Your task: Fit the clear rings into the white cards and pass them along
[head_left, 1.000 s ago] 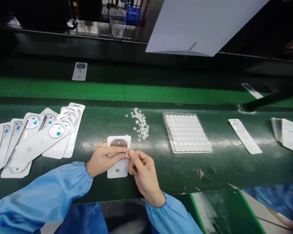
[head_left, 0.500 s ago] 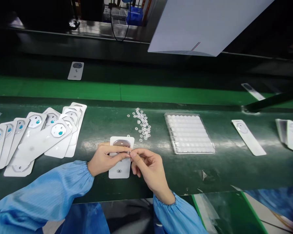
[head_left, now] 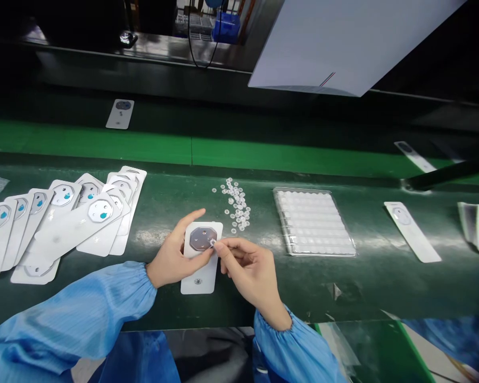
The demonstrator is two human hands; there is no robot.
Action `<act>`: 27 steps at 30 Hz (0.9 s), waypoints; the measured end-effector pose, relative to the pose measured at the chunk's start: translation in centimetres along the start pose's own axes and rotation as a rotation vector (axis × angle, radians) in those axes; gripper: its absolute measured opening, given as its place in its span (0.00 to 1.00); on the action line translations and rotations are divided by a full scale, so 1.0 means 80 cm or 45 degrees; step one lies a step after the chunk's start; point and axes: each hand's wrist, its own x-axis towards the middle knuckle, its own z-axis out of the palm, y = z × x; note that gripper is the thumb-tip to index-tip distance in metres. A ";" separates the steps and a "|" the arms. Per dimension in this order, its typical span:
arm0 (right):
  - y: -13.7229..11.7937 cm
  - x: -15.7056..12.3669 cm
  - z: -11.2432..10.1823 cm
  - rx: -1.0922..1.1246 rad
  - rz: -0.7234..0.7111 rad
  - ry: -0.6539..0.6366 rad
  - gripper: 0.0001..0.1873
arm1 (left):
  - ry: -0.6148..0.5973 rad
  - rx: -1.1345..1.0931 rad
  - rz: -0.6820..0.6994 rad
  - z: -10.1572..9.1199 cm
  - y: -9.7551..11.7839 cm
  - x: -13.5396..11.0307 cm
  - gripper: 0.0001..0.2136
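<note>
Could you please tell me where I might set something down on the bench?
Bare bench shows in front of the tray, around a small fleck, and between the tray and the single card to its right. Crowded: the overlapping cards at left, and mid-bench, with left hand, right hand, the card between them and loose discs.

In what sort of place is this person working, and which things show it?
Probably a factory assembly station: there is a long green bench, overlapping white panels of similar design, and a clear tray with rows of white pieces.
</note>
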 end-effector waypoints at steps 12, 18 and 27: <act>0.002 0.002 0.012 -0.126 -0.096 0.106 0.17 | -0.008 -0.067 -0.065 0.000 0.006 -0.001 0.48; -0.001 0.008 0.007 -0.126 -0.044 0.050 0.18 | -0.028 -0.091 -0.049 -0.001 0.010 -0.002 0.50; -0.007 0.013 0.001 -0.046 -0.029 -0.050 0.16 | -0.082 -0.329 -0.175 -0.005 0.013 0.005 0.46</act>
